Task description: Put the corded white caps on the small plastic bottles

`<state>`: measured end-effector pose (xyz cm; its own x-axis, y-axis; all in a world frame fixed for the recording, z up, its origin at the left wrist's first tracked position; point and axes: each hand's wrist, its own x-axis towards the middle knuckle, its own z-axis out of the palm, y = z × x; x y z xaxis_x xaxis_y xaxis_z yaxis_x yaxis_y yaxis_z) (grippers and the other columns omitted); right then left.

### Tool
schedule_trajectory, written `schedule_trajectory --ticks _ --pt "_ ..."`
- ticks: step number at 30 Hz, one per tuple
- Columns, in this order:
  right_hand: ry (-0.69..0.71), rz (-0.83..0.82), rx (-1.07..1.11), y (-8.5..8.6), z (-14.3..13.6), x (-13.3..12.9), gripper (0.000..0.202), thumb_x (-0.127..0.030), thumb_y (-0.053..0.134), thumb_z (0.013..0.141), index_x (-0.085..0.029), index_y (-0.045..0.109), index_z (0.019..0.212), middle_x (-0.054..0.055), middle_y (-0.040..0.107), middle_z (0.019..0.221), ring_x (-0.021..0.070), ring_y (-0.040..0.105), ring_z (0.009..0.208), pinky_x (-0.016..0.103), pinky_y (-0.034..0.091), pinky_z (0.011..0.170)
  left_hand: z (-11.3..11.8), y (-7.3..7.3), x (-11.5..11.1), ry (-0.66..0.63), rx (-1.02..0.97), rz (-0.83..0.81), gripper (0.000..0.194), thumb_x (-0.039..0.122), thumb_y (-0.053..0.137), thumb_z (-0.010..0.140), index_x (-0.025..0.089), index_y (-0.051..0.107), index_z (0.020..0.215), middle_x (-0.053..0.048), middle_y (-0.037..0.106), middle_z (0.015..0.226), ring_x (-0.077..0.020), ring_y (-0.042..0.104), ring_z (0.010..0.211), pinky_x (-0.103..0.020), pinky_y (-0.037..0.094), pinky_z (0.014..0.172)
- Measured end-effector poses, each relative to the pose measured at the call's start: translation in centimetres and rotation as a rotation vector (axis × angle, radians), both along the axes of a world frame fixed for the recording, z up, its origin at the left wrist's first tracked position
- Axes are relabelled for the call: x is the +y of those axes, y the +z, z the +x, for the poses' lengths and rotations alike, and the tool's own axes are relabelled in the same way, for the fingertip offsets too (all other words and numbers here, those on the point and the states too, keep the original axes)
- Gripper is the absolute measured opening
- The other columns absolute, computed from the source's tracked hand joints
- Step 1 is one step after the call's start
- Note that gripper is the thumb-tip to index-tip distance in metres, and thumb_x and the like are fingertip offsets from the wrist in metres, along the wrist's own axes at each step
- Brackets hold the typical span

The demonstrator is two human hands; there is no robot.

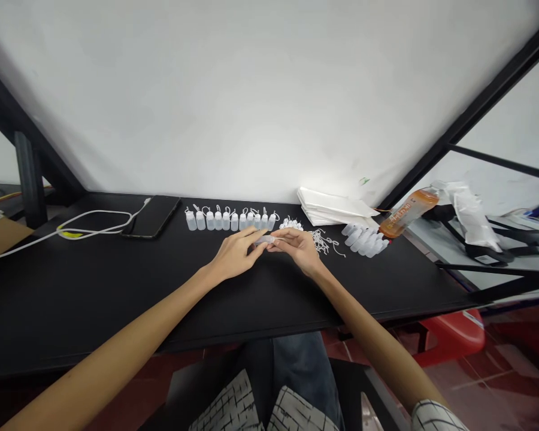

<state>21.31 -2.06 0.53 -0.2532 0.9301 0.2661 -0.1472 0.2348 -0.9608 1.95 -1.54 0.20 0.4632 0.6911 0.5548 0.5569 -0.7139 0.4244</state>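
Observation:
In the head view, a small translucent dropper bottle (262, 240) lies sideways between my two hands, above the black table. My left hand (236, 252) is closed around its body. At the bottle's neck end, the fingers of my right hand (300, 248) are pinched on a small white cap with a strap, partly hidden by the fingers. Behind my hands stands a row of capped dropper bottles (226, 221) with looped straps. Close to my right hand are small white nozzle pieces (291, 223) and a loose pile of white cap straps (324, 242). Several uncapped bottles (363, 239) lie farther right.
A black phone (151, 216) and a white cable (94, 212) lie at the left on the black table (130, 287). Stacked white paper (335, 206) rests against the wall. An orange bottle (406, 214) leans at the right by the metal frame (480, 114). A red stool (453, 338) stands below.

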Motion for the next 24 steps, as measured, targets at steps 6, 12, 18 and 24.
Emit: schedule_trajectory --ticks 6,12,18,24 --pt "0.063 -0.026 -0.014 -0.37 -0.08 -0.05 0.035 -0.037 0.080 0.069 -0.016 0.072 0.095 0.005 0.073 0.079 0.0193 0.071 0.076 0.041 0.060 0.079 -0.33 0.20 0.49 -0.132 -0.064 -0.185 0.033 0.034 0.042 0.097 0.017 0.070 0.100 -0.002 0.065 0.079 -0.0110 0.054 0.063 -0.022 0.041 0.057" --pt "0.083 -0.036 -0.026 -0.37 -0.05 -0.31 0.037 -0.041 0.079 0.070 -0.014 0.072 0.094 0.005 0.072 0.077 0.0189 0.070 0.075 0.040 0.061 0.078 -0.59 0.53 0.29 -0.174 -0.092 -0.235 0.033 0.036 0.045 0.096 0.016 0.071 0.094 -0.002 0.065 0.077 -0.0099 0.051 0.060 -0.021 0.037 0.055" --pt "0.099 -0.055 -0.034 -0.34 0.25 -0.33 0.033 -0.038 0.079 0.070 -0.014 0.073 0.092 0.006 0.072 0.078 0.0191 0.071 0.076 0.039 0.060 0.079 -0.67 0.55 0.15 -0.193 -0.035 -0.228 0.030 0.032 0.047 0.094 0.016 0.070 0.088 0.000 0.059 0.069 -0.0095 0.047 0.058 -0.022 0.037 0.056" --pt "0.115 -0.115 -0.074 0.19 0.53 -0.44 0.034 -0.038 0.080 0.069 -0.013 0.074 0.091 0.007 0.074 0.080 0.0190 0.071 0.075 0.040 0.060 0.080 -0.68 0.52 0.12 -0.217 -0.029 -0.227 0.028 0.031 0.046 0.094 0.017 0.070 0.091 0.000 0.057 0.068 -0.0096 0.048 0.058 -0.022 0.038 0.056"
